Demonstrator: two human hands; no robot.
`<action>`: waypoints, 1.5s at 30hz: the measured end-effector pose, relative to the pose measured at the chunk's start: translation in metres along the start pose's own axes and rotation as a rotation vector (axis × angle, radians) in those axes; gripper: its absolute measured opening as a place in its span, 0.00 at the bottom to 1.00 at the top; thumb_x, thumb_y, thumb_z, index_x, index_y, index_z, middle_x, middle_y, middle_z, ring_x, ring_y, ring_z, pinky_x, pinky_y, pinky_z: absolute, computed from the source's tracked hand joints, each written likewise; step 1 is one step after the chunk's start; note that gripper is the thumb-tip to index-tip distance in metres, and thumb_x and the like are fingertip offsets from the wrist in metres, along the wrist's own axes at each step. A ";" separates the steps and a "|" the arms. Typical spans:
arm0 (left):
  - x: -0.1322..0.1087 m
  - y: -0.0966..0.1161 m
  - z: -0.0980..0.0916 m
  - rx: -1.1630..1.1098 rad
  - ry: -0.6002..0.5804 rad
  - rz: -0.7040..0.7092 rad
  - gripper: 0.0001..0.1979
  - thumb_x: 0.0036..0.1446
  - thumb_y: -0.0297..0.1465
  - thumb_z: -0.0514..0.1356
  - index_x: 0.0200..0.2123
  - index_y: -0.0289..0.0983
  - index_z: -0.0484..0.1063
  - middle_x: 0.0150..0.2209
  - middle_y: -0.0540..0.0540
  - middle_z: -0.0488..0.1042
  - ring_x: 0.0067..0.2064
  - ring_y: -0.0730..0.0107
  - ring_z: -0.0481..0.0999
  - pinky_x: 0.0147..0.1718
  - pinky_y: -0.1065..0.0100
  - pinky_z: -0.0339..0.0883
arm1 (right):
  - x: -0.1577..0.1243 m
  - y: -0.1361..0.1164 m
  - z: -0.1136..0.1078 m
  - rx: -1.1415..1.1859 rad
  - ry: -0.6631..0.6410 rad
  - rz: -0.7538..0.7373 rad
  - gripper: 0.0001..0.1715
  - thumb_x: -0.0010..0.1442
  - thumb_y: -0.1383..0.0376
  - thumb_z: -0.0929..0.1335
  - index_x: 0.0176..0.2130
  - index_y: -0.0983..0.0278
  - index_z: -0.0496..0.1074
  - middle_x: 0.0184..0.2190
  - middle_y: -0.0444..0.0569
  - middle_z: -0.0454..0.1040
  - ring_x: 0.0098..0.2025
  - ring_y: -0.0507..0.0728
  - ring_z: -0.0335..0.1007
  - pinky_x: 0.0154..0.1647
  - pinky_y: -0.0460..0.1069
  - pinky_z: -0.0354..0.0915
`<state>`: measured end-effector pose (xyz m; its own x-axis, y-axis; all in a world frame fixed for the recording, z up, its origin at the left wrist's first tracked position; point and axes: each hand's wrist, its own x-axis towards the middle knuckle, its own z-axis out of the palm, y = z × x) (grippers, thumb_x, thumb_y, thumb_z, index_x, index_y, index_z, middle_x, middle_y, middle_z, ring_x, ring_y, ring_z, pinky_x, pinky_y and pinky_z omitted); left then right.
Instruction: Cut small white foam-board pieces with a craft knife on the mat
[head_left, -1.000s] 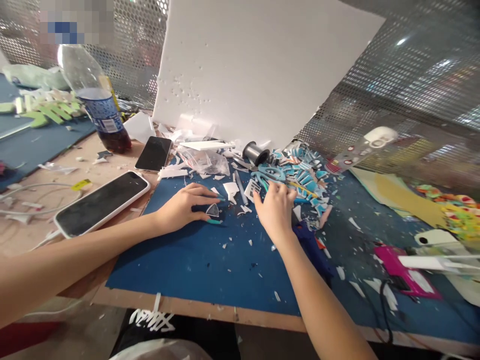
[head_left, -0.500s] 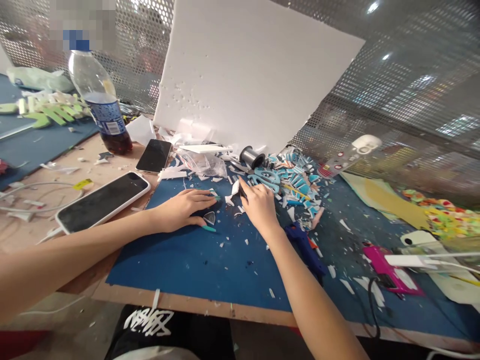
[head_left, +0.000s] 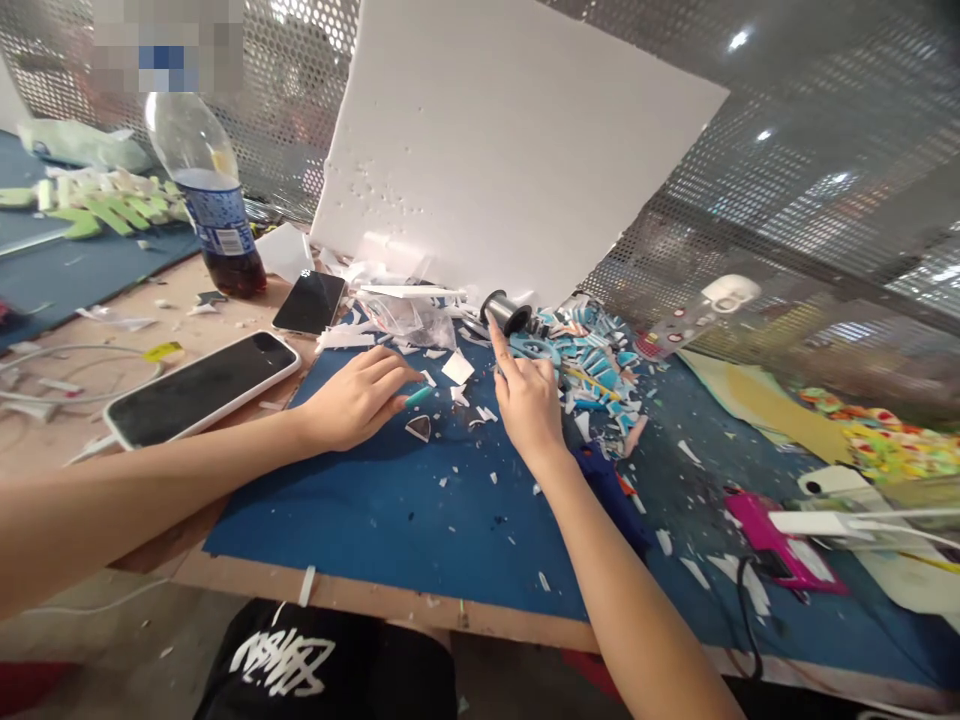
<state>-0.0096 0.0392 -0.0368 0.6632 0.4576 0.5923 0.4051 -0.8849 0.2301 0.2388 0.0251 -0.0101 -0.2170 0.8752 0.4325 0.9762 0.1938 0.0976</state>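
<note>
My left hand (head_left: pixel 361 397) is over the blue cutting mat (head_left: pixel 337 520), fingers loosely bent and thumb close to the index finger, with long teal nails. I see nothing held in it. Just beside its fingertips lies a small dark rounded triangle with a pale edge (head_left: pixel 418 428). My right hand (head_left: pixel 529 405) stretches its index finger toward a dark wire spool (head_left: pixel 505 313); whether it touches is unclear. Its other fingers are partly hidden. Light-blue scissors (head_left: pixel 534 347) lie just beyond that hand. Between the hands rests a white square piece (head_left: pixel 457 367) among white scraps.
A white foam board (head_left: pixel 510 140) leans at the back. Blue and white scraps (head_left: pixel 600 350) heap at right, near a dark-blue glue gun (head_left: pixel 611 490). At left are a cola bottle (head_left: pixel 214 215) and two phones, one white-cased (head_left: pixel 202 390), one dark (head_left: pixel 310 302). A magenta device (head_left: pixel 784 545) sits far right.
My right index finger has stretched out toward the spool, and the white piece near that hand now lies on the mat. My left hand has drawn back slightly left, uncovering the dark triangle.
</note>
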 end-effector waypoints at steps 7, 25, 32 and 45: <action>0.000 0.000 0.001 0.075 0.037 0.005 0.15 0.62 0.27 0.45 0.49 0.30 0.64 0.44 0.35 0.70 0.46 0.55 0.64 0.47 0.52 0.63 | -0.006 -0.010 0.003 0.262 0.104 -0.059 0.27 0.64 0.70 0.55 0.60 0.62 0.62 0.33 0.52 0.67 0.33 0.56 0.64 0.35 0.49 0.63; 0.006 0.014 0.003 0.082 -0.040 0.178 0.27 0.62 0.48 0.40 0.39 0.30 0.65 0.32 0.40 0.71 0.33 0.63 0.69 0.33 0.65 0.65 | -0.029 -0.054 -0.016 1.948 -0.477 0.107 0.24 0.58 0.46 0.62 0.28 0.63 0.67 0.20 0.44 0.71 0.20 0.51 0.68 0.20 0.45 0.62; 0.001 0.015 -0.001 0.004 -0.098 0.157 0.22 0.67 0.37 0.35 0.28 0.36 0.60 0.23 0.47 0.67 0.24 0.69 0.66 0.27 0.69 0.61 | -0.025 -0.038 -0.026 1.672 -0.372 -0.039 0.31 0.64 0.51 0.58 0.18 0.63 0.66 0.12 0.43 0.63 0.15 0.49 0.55 0.15 0.46 0.51; 0.004 0.031 0.016 0.017 -0.102 -0.267 0.23 0.50 0.45 0.61 0.38 0.36 0.55 0.40 0.40 0.67 0.40 0.58 0.69 0.36 0.59 0.69 | -0.019 -0.032 -0.014 1.674 0.149 0.373 0.29 0.61 0.49 0.59 0.21 0.61 0.73 0.09 0.42 0.60 0.09 0.48 0.50 0.08 0.46 0.45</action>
<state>0.0160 0.0152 -0.0395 0.5911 0.6815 0.4313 0.5838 -0.7305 0.3543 0.2119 -0.0039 -0.0088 0.1004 0.9503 0.2947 -0.1109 0.3051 -0.9458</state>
